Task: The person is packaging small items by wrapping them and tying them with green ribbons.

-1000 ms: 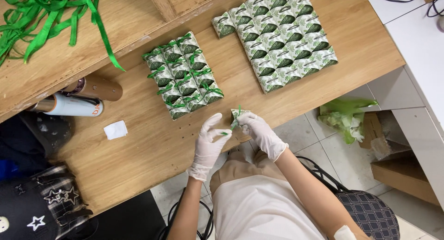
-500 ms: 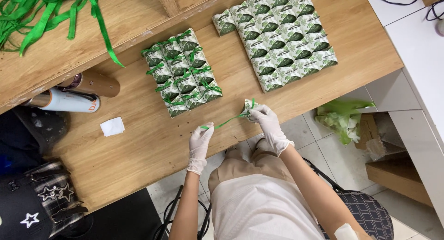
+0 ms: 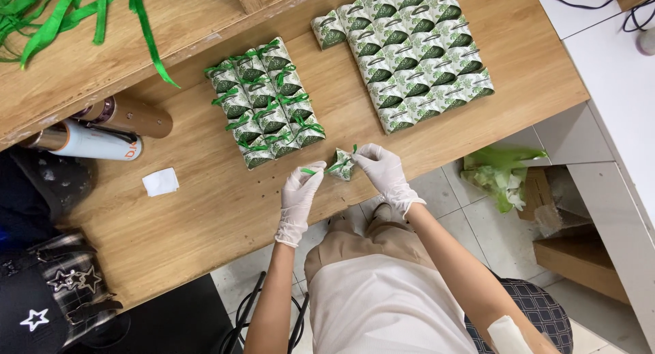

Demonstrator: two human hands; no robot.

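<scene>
Both my hands wear white gloves. My right hand (image 3: 383, 174) grips a small green-and-white patterned box (image 3: 341, 165) at the near edge of the wooden table (image 3: 205, 211). My left hand (image 3: 301, 191) pinches one end of a green ribbon (image 3: 321, 170) that runs to the box. Just beyond the hands lies a block of several like boxes tied with green ribbon (image 3: 264, 100). A larger block of untied boxes (image 3: 404, 50) lies at the far right of the table.
Loose green ribbons (image 3: 61, 16) pile on a raised shelf at the far left. Two cylindrical bottles (image 3: 102, 129) and a white paper scrap (image 3: 160, 182) lie on the left. A dark bag (image 3: 48, 292) sits lower left. Green plastic (image 3: 501, 173) and a cardboard box lie on the floor right.
One second ago both hands held the box close together. My left hand then pulled the ribbon out to the left and has now come back toward the box, shortening the stretch.
</scene>
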